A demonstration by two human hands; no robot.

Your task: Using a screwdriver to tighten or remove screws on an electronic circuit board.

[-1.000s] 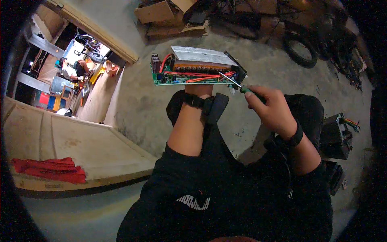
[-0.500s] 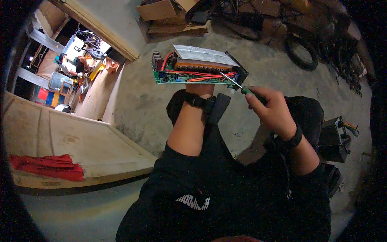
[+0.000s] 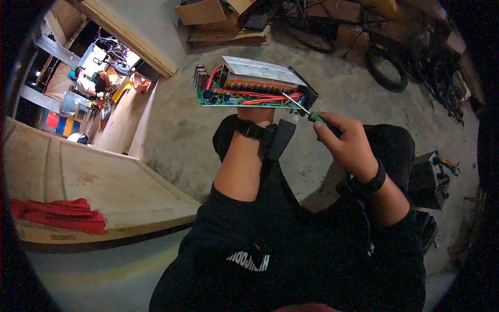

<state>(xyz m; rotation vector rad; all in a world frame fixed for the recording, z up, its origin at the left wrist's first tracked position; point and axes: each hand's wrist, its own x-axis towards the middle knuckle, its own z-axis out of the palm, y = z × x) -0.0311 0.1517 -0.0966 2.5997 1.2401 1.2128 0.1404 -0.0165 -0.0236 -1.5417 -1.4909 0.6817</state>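
A green circuit board (image 3: pixel 228 100) with a silver heatsink (image 3: pixel 265 69), red wires and rows of small components is held up in front of me. My left hand (image 3: pixel 255 113) is beneath the board and supports it; its fingers are hidden behind it. In my right hand (image 3: pixel 347 141) is a screwdriver (image 3: pixel 315 117) with a green handle, gripped between thumb and fingers. The screwdriver's metal tip reaches the red wires near the board's right end; whether it touches them I cannot tell.
A red cloth (image 3: pixel 60 215) lies on a pale board surface at left. Black metal boxes with coloured wires (image 3: pixel 430 179) stand on the floor at right. Tyres (image 3: pixel 387 70) and cardboard boxes (image 3: pixel 208 14) line the far side. Through the doorway a person (image 3: pixel 86 83) sits near a bicycle.
The screwdriver and board have shifted very slightly left along with the whole view. Both hands keep the same hold.
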